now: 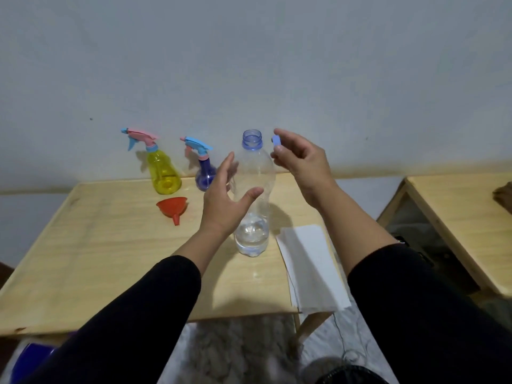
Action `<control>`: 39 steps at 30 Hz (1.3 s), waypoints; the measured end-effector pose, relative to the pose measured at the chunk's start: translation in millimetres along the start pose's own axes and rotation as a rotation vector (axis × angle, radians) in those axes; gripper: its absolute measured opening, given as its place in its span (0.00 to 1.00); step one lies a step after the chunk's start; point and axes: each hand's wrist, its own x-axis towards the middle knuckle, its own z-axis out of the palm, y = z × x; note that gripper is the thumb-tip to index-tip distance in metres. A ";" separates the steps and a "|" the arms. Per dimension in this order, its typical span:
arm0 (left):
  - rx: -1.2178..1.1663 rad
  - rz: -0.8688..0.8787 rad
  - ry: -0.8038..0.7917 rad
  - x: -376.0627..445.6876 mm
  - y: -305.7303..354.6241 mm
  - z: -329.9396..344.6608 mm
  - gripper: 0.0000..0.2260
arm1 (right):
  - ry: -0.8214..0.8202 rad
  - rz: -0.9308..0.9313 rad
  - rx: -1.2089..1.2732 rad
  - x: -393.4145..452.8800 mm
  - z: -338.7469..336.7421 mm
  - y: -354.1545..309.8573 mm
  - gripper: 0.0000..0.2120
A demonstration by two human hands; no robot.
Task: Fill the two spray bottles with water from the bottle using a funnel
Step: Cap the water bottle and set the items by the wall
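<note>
A clear plastic water bottle [253, 195] stands upright and uncapped on the wooden table [97, 259], with a little water at its bottom. My left hand [225, 200] hovers open just left of the bottle, thumb in front of it. My right hand [300, 159] pinches the blue cap [276, 139] beside the bottle's mouth. At the table's back stand a yellow spray bottle [162, 173] and a smaller dark blue spray bottle [205, 176], both with trigger heads on. A red funnel [173, 209] lies on its side in front of them.
A sheet of white paper [310, 267] lies at the table's right edge, overhanging the front. A second wooden table [465, 223] stands to the right across a gap. The wall runs close behind. A fluffy rug lies below the front edge.
</note>
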 end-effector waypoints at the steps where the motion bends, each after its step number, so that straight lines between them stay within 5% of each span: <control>1: -0.004 0.000 -0.009 0.4 0.8 -0.3 0.37 | -0.040 -0.047 -0.006 3.4 3.7 -11.1 0.16; 14: -0.009 -0.052 -0.062 2.3 -4.5 -4.4 0.37 | -0.319 -0.191 -0.602 17.4 12.9 -50.0 0.14; 20: -0.019 -0.062 -0.052 2.5 -7.0 -4.5 0.37 | -0.225 -0.162 -0.512 11.2 25.9 -41.3 0.19; 25: -0.030 -0.067 -0.044 3.5 -7.0 -5.7 0.37 | -0.290 -0.014 -0.155 4.4 22.3 -35.2 0.22; 33: -0.030 -0.068 -0.057 2.4 -4.6 -5.5 0.37 | -0.225 -0.013 -0.121 3.2 28.4 -28.9 0.22; 39: -0.039 -0.071 -0.046 4.5 -7.6 -6.4 0.37 | -0.174 -0.015 -0.154 4.0 34.8 -29.9 0.13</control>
